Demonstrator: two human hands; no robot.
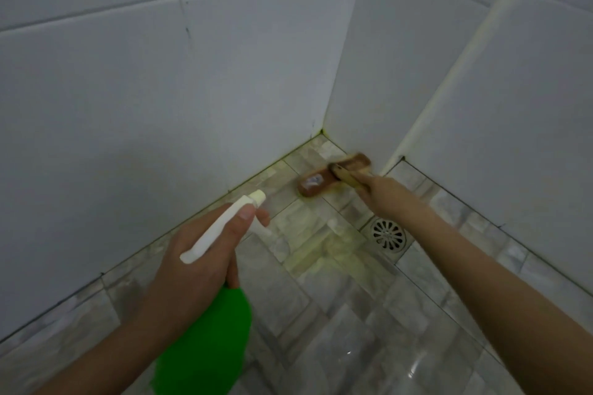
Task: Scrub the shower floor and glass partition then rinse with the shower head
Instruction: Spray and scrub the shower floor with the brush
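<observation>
While the white tiled walls (192, 90) meet in a corner ahead, the shower floor (353, 330) spreads below them in grey marbled tiles, wet and shiny toward the near side. A pale pipe (449, 74) runs down the right-hand wall to the floor. A yellowish smear of cleaner (321, 253) lies on the tiles between the corner and the near side. The left hand (192, 266) grips a green spray bottle (208, 346) by its neck, fingers curled round it, thumb laid along the white spray head, a fingertip at the trigger; the nozzle points toward the corner. The right hand (388, 194) reaches further in, fingers wrapped round the handle of a brown scrubbing brush (321, 183) (blurred, so its bristles are hard to make out), whose head sits on the floor close to the corner. A round metal drain (387, 235) lies just below the right wrist.
</observation>
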